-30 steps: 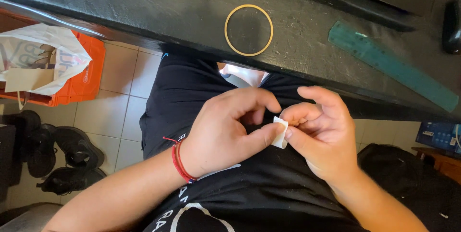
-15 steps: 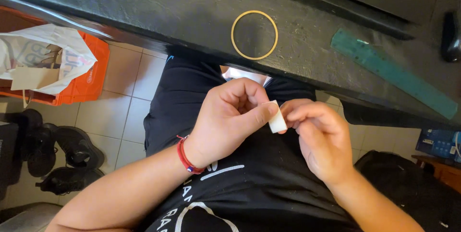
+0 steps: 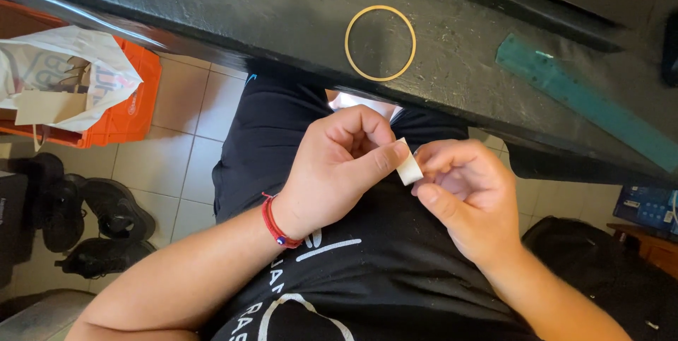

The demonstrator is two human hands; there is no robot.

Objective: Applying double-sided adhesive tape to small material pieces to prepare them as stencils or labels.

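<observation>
1. Both hands sit over the lap, on the near side of the black desk edge (image 3: pixel 212 44). A small white piece (image 3: pixel 408 166), paper or tape by the look of it, is pinched between them.
2. Left hand (image 3: pixel 339 164): thumb lies along the piece's near-left face with the index curled over the top, so it is clamped on the white piece. The other fingers are curled into the palm.
3. Right hand (image 3: pixel 459 196): fingers are curled and the fingertips meet the piece's right edge. The actual contact is hidden behind the knuckles, so it is not possible to tell whether it grips or only touches.
4. Key relation: the piece sits at the tip of the left thumb, directly between the hands. Its long axis runs roughly far-to-near, tilted slightly right at the near end. Its flat face looks toward the camera and to the right.
5. Nearer hand: the left one has the firm hold; the right one comes in from the right side at about the same height.
6. On the desk, well apart from the hands: a yellow rubber band (image 3: pixel 380 43) lies flat, far of the left hand. A green ruler (image 3: pixel 586 104) lies at far right, running diagonally.
7. There is a red cord bracelet (image 3: pixel 275 222) on the left wrist.
8. On the floor at left: an orange crate (image 3: pixel 131 104) holding a white plastic bag (image 3: pixel 67 73), with black shoes (image 3: pixel 99 221) on the tiles nearer.
</observation>
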